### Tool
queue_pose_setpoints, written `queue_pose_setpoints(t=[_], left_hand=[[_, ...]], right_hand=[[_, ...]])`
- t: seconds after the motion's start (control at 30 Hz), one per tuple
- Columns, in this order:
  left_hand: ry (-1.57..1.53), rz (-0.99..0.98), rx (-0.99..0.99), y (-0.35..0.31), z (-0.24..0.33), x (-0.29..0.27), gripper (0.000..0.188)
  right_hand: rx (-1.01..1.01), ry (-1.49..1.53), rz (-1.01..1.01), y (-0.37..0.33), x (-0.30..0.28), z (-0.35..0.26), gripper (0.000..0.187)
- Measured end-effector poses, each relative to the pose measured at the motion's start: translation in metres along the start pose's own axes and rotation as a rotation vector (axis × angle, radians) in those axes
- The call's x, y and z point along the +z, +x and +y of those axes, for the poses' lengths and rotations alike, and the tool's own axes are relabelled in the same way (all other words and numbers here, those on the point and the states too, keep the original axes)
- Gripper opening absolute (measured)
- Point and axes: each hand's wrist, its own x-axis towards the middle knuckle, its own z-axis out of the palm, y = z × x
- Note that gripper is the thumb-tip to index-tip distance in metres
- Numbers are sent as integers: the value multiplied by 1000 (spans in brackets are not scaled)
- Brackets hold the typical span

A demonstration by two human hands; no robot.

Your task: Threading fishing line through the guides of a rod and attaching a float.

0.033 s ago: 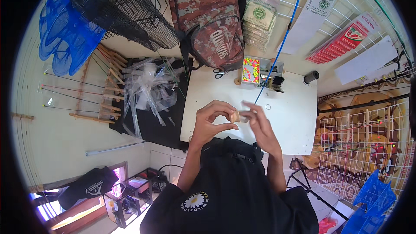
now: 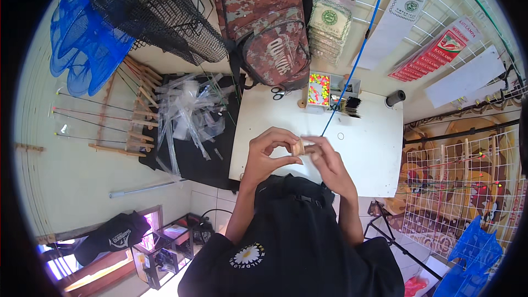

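The white table (image 2: 368, 157) takes up the middle of my head view, its near edge against the wearer's black clothing. A red-brown camouflage backpack (image 2: 275, 39) stands tall past the far edge, toward the far left corner. A black net (image 2: 165, 17) hangs further left, with a blue net (image 2: 88, 44) beside it. Off the left edge I have a black surface (image 2: 217, 168) with a loose heap of clear plastic (image 2: 187, 107) on it. A thin blue rod (image 2: 360, 58) slants down in my view, its lower end near the right hand (image 2: 334, 170). Near the middle of the far edge sits a tray (image 2: 356, 85) holding bright red and yellow bits (image 2: 318, 89), with a bristly black bundle (image 2: 350, 107) at its front right.

Both hands are over the near half of the table. The left hand (image 2: 264, 151) has its thumb and fingers curled round a pale wooden spool (image 2: 298, 148), midway between the side edges. The right hand has its fingers bent toward the spool's right side; I cannot tell whether they grip anything.

A black cylinder (image 2: 395, 98) stands at the far right corner. Black scissors (image 2: 278, 93) lie by the far edge, left of the tray.
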Motion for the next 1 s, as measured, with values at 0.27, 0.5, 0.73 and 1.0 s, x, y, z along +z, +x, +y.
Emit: queue_pose_setpoints(t=[0.27,0.5,0.73,1.0], left_hand=[[22,79,-19,-5,-5,-6,40],[43,99,-30,-6,-4,-12,40],[-3,52,-50,-7,-6,-14,41],[-230,43,-38,-8,-5,-20,44]], right_hand=[[89,-19,-120,-5,-22,-14,14],[62,133,332,-22,-59,-7,22],[-82,408,591,-33,-87,4,19],[53,-24,934,-30,-89,18,20]])
